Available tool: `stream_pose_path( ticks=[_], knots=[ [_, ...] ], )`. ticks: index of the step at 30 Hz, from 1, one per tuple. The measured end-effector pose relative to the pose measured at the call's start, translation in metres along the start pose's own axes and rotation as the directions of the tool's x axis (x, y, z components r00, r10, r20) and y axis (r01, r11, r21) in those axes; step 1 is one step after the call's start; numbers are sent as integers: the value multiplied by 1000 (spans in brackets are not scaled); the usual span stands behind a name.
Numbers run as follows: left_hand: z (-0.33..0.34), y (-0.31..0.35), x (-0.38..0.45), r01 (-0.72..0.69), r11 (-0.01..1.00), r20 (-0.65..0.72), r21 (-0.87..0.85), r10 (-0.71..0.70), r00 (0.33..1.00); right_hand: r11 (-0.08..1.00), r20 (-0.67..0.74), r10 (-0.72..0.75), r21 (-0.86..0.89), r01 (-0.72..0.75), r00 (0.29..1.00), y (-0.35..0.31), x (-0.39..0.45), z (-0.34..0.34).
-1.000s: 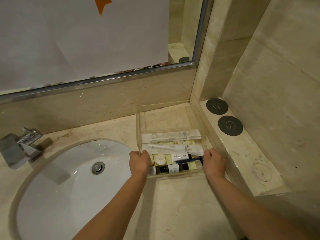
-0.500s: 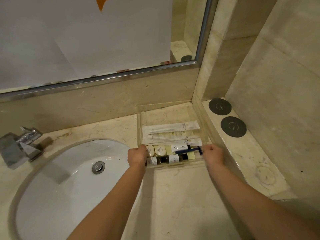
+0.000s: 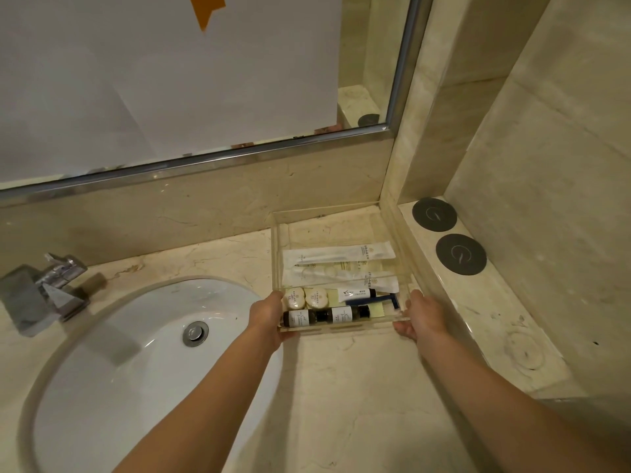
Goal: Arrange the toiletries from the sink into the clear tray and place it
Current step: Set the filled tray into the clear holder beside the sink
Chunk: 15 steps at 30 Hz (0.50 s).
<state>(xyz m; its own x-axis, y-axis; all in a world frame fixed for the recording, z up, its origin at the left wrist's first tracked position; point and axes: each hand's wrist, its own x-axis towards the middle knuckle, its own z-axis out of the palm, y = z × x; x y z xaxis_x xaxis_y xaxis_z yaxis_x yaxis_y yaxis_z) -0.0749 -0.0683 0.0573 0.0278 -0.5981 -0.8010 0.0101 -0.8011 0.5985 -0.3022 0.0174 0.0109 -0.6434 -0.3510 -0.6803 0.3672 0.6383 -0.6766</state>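
Observation:
The clear tray (image 3: 327, 213) sits on the marble counter, tucked into the back right corner by the ledge. Inside lie white sachets (image 3: 336, 256), two round soaps (image 3: 305, 298), a small white tube (image 3: 355, 293), a blue razor (image 3: 392, 299) and two dark little bottles (image 3: 326, 315). My left hand (image 3: 269, 317) grips the tray's near left corner. My right hand (image 3: 421, 319) grips its near right corner, thumb under the front edge.
A white oval sink (image 3: 136, 363) with a metal drain lies to the left, a chrome faucet (image 3: 44, 291) behind it. A raised marble ledge (image 3: 495, 329) on the right carries two dark round coasters (image 3: 461, 255). A paper-covered mirror (image 3: 170, 80) hangs above.
Both hands have pushed the tray away from me toward the back wall corner; it now lies flat against the ledge and my arms are stretched further out.

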Motion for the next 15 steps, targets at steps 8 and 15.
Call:
stream_pose_path(
  ticks=[8, 15],
  knots=[
    [3, 2, 18, -42, 994, -39, -97, 39, 999, 992, 5, 11, 128, -11, 1000, -7, -1, 5],
    [10, 7, 36, -90, 985, -132, -145, 71, 989, 960, 21, 39, 276, -44, 999, -22, -7, 13]
  ],
)
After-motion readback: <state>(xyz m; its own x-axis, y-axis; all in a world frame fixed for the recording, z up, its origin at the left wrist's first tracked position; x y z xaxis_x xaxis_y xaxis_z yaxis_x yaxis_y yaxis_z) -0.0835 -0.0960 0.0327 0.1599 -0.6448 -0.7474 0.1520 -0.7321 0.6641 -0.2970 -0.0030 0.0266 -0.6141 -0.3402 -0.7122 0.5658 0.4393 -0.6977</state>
